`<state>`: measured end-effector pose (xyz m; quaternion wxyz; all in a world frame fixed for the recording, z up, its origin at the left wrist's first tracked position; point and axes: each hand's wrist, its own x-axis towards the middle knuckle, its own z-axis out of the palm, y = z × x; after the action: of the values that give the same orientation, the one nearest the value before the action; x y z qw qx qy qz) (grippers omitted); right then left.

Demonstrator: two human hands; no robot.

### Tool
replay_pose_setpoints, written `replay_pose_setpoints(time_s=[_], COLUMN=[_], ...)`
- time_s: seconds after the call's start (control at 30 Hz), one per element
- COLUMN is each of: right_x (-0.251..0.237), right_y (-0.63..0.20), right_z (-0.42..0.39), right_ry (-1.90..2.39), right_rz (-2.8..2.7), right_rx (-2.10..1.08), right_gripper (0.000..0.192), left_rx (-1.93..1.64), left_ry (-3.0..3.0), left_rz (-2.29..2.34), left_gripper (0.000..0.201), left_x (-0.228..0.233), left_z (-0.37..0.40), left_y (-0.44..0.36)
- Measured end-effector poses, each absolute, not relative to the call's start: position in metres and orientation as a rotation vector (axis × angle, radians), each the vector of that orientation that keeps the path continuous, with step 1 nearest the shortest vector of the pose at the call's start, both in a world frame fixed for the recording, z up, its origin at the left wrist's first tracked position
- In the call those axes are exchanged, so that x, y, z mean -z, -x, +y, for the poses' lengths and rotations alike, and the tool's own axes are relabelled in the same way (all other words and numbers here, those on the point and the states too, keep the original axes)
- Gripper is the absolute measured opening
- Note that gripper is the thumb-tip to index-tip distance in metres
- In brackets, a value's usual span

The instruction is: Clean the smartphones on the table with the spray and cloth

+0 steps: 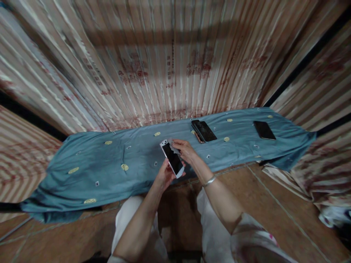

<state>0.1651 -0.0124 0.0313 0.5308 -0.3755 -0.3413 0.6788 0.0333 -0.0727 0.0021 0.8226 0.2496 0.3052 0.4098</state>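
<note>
- The white phone (172, 158) is a slim white-framed handset with a dark, unlit screen; it is tilted, its top end pointing up and to the left, its lower end toward the person.
- It is held in the air just in front of the near edge of the blue cloth (109, 160), above the gap between the person's knees, and does not rest on anything.
- A small pale cloth or wipe (172, 143) sits at the phone's top end, under the right fingers; the view is too small to tell for certain what it is.
- The left hand (164, 176) comes up from below, palm toward the phone, fingers curled round the lower half of the handset and gripping its edge.
- The right hand (184, 150) reaches in from the right with the wrist bent, fingers drawn together and pinched on the pale wipe against the phone's upper end; a silver bangle (209, 180) rings that wrist.
- Both forearms rise from the bottom of the view, the left bare, the right ending in a light patterned sleeve (252, 237).
- The blue cloth is spread lengthwise across a low surface and dotted with small yellow round motifs.
- On it, just beyond the right hand, lie two dark phones (204, 130) stacked one on the other, the lower one showing at the edge.
- Another dark phone (264, 130) lies flat well apart, toward the cloth's right end.
- A striped curtain (170, 65) hangs behind the cloth, and brown floor tiles (274, 204) show below.
</note>
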Motion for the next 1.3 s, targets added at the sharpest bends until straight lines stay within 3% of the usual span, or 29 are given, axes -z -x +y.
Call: replay_pose_setpoints(time_s=[0.43,0.73,0.97,1.3], right_x=[-0.023,-0.026,-0.018,-0.011], right_y=[-0.163,-0.166,-0.163,-0.165], right_z=[-0.027,-0.037,-0.037,-0.041], right_ry=[0.932,0.842,0.867,0.901], right_rz=[-1.143,-1.051,-1.046,-0.963], right_rx=[-1.673,-1.749,-1.792,-1.871], right_gripper=[0.030,0.036,0.034,0.033], left_rx=[-1.025,-1.200,-1.158,-1.249], left_ry=[-0.455,-0.578,-0.582,-0.613], left_rz=[0.715,0.816,0.674,0.682], left_gripper=[0.060,0.042,0.052,0.047], left_x=[-0.003,-0.002,-0.025,-0.034], left_z=[-0.062,-0.055,-0.059,-0.053], left_y=[-0.016,-0.007,0.002,0.010])
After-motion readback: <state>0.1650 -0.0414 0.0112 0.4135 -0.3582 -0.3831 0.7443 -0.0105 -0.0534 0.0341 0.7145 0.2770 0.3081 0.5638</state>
